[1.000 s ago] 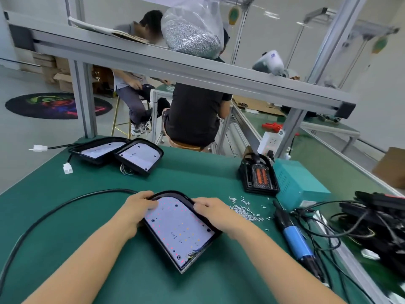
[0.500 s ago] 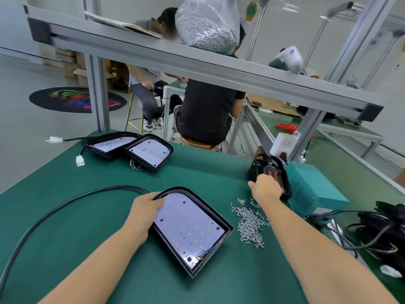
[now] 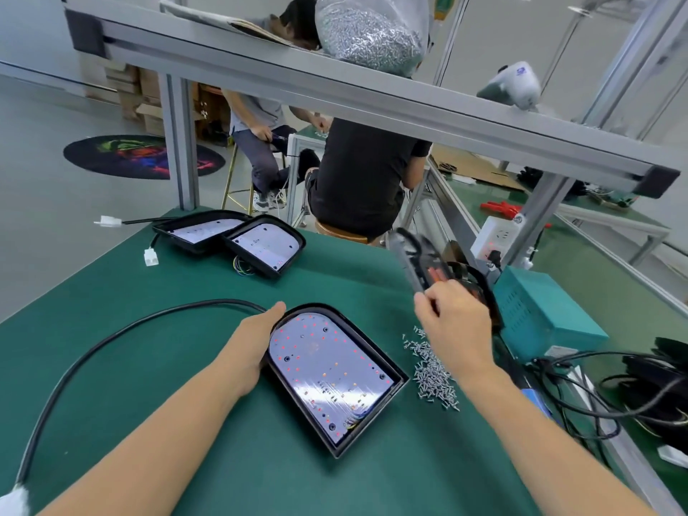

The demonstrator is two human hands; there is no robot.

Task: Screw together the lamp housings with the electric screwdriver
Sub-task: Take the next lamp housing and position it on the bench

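Lamp housing, a black arch-shaped tray with a white LED board, lies flat mid-mat, long axis running from its rounded end up-left to its square end down-right near the front edge. Green mat around it is open to the left and front, crossed by a curving black cable. Left hand rests against the housing's left rim, fingers relaxed. Right hand is raised, gripping a blurred black part with orange inserts above the loose silver screws
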